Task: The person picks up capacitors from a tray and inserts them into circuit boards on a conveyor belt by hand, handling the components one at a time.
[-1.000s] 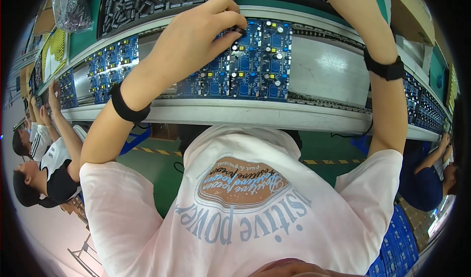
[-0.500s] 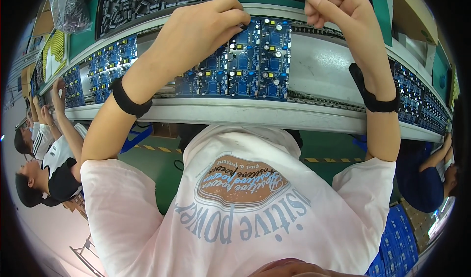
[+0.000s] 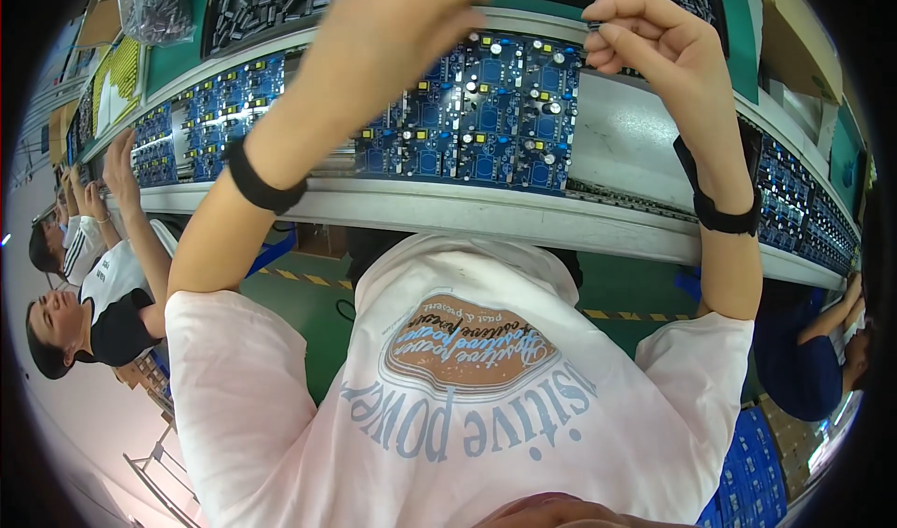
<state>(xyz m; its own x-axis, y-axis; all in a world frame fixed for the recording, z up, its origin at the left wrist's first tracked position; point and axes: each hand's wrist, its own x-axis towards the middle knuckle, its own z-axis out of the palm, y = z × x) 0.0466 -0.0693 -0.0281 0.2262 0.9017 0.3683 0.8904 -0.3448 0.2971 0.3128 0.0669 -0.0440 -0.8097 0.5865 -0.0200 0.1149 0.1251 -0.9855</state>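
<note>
Right hand (image 3: 659, 47), upper right: pinched narrow on a dark part (image 3: 593, 25) | left hand (image 3: 397, 37), upper centre: blurred, from here I cannot tell its grip | dark part: likely light, stiff, slick; hold by its sides | boards (image 3: 491, 112), mid-frame: likely rigid, fragile; edges only

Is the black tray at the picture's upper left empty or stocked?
Stocked: dark cylindrical parts lie scattered across the black tray. How full overall, cannot tell: the frame cuts it off.
</note>
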